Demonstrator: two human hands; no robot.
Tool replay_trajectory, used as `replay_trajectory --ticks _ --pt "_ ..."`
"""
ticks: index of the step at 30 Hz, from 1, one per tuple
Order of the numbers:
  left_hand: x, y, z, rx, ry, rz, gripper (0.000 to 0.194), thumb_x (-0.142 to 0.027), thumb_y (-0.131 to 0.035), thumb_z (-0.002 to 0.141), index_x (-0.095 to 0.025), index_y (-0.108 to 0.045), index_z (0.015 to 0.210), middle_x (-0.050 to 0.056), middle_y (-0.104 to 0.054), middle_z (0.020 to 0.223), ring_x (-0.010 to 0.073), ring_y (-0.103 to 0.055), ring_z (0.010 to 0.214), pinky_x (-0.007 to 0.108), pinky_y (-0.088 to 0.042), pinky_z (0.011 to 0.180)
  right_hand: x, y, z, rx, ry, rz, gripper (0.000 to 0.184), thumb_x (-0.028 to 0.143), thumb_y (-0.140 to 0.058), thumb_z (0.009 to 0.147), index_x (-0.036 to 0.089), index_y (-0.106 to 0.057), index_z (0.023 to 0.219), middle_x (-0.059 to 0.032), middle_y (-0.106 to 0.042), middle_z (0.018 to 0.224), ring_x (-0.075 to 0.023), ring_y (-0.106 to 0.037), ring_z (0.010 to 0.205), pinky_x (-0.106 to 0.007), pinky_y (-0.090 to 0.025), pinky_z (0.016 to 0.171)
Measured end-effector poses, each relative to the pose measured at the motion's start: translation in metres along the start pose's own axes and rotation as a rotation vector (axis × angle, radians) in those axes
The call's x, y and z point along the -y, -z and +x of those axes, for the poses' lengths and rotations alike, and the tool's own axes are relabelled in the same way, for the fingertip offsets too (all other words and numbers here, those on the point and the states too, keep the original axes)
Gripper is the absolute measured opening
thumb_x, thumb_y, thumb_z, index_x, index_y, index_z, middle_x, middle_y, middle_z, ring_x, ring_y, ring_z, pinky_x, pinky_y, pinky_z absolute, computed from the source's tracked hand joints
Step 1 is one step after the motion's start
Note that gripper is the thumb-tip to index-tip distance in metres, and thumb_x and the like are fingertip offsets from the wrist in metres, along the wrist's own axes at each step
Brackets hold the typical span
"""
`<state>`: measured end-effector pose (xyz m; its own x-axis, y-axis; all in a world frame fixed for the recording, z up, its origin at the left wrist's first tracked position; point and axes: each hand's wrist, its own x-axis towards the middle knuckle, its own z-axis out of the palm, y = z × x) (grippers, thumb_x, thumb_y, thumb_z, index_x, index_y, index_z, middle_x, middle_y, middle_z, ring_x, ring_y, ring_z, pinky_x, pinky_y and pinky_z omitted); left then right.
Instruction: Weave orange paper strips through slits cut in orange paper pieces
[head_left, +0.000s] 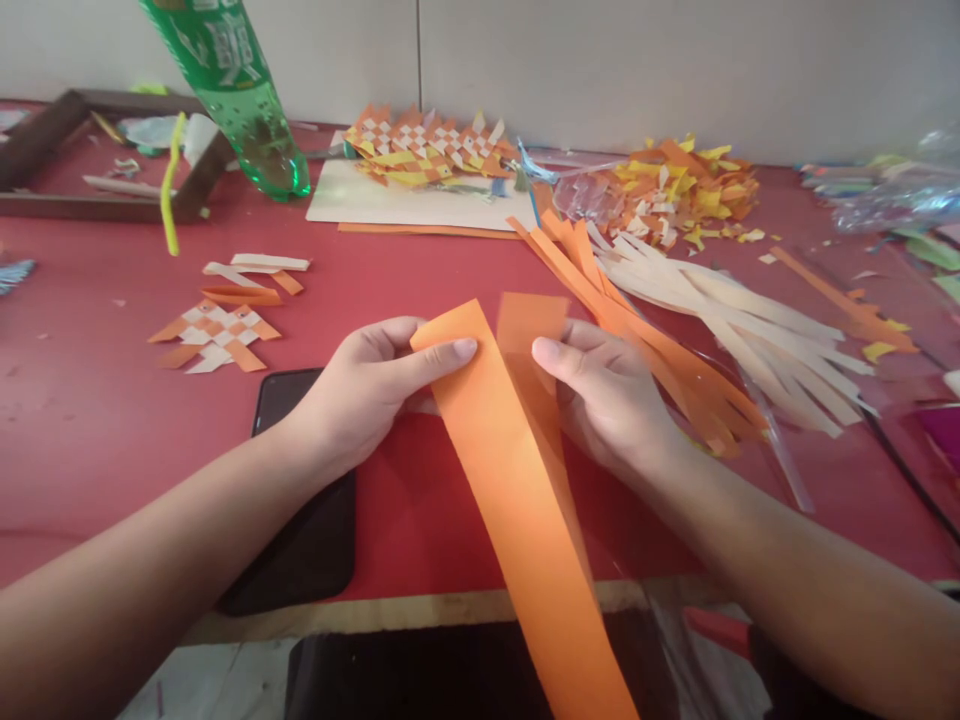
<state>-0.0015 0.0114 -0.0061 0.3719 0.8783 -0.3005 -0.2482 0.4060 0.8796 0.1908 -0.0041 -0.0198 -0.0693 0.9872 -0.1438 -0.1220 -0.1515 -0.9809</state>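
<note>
My left hand (375,385) pinches the top of a long orange paper strip (517,500), thumb lying across its upper end. A second orange strip (534,345) lies just behind it, and my right hand (600,395) pinches that one with thumb on its front. Both strips hang down past the front edge of the red table (90,400). Beside my right hand lie a bundle of orange strips (660,350) and a bundle of cream strips (750,320).
A black phone (307,540) lies under my left wrist. A small woven orange-and-white piece (217,335) and loose strips sit to the left. At the back are a green bottle (240,90), a wooden frame (45,150), woven pieces on white board (427,150), and paper scraps (675,190).
</note>
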Motion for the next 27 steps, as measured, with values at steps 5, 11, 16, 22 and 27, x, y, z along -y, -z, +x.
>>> replay_trajectory --ticks 5,11,16,22,27 --pt "0.0022 0.0009 0.0008 -0.072 -0.075 0.021 0.014 -0.028 -0.077 0.078 -0.018 -0.075 0.088 0.004 -0.077 0.09 0.0177 -0.073 0.08 0.024 -0.061 0.07 -0.0016 0.0018 -0.0017 0.014 -0.042 0.081 0.016 0.033 -0.081 0.074 0.024 -0.074 0.086 -0.0021 -0.077 0.094 -0.0205 -0.073 0.084 -0.036 -0.06 0.079" --pt "0.0021 0.0001 0.0005 -0.104 -0.086 0.031 0.013 -0.029 -0.077 0.077 -0.018 -0.075 0.085 0.004 -0.077 0.089 0.0168 -0.072 0.078 0.024 -0.06 0.072 -0.005 0.0041 -0.0022 -0.013 0.072 -0.019 0.014 0.033 -0.079 0.078 0.026 -0.074 0.089 -0.0009 -0.076 0.09 -0.0196 -0.072 0.082 -0.035 -0.06 0.075" --pt "0.0014 0.0001 0.001 -0.14 -0.072 0.057 0.018 -0.033 -0.079 0.074 -0.018 -0.075 0.084 0.005 -0.078 0.09 0.0194 -0.073 0.08 0.027 -0.06 0.071 -0.0024 0.0026 -0.0033 -0.04 0.088 -0.075 0.014 0.034 -0.078 0.078 0.026 -0.073 0.088 -0.001 -0.076 0.089 -0.0204 -0.072 0.082 -0.036 -0.06 0.074" --pt "0.0014 -0.0003 0.0002 -0.135 -0.104 0.031 0.017 -0.031 -0.078 0.076 -0.017 -0.074 0.084 0.005 -0.077 0.089 0.0189 -0.073 0.077 0.028 -0.06 0.071 -0.0024 0.0016 -0.0038 -0.048 0.114 -0.07 0.011 0.032 -0.077 0.079 0.026 -0.073 0.088 -0.0004 -0.076 0.09 -0.0195 -0.071 0.083 -0.035 -0.06 0.076" --pt "0.0006 -0.0034 -0.0012 -0.18 -0.165 0.032 0.021 -0.035 -0.079 0.075 -0.017 -0.073 0.086 0.005 -0.076 0.088 0.0199 -0.073 0.077 0.029 -0.06 0.069 -0.0044 0.0009 -0.0027 -0.036 0.13 0.013 0.01 0.031 -0.076 0.08 0.028 -0.073 0.09 -0.0002 -0.076 0.096 -0.0199 -0.072 0.088 -0.037 -0.059 0.082"
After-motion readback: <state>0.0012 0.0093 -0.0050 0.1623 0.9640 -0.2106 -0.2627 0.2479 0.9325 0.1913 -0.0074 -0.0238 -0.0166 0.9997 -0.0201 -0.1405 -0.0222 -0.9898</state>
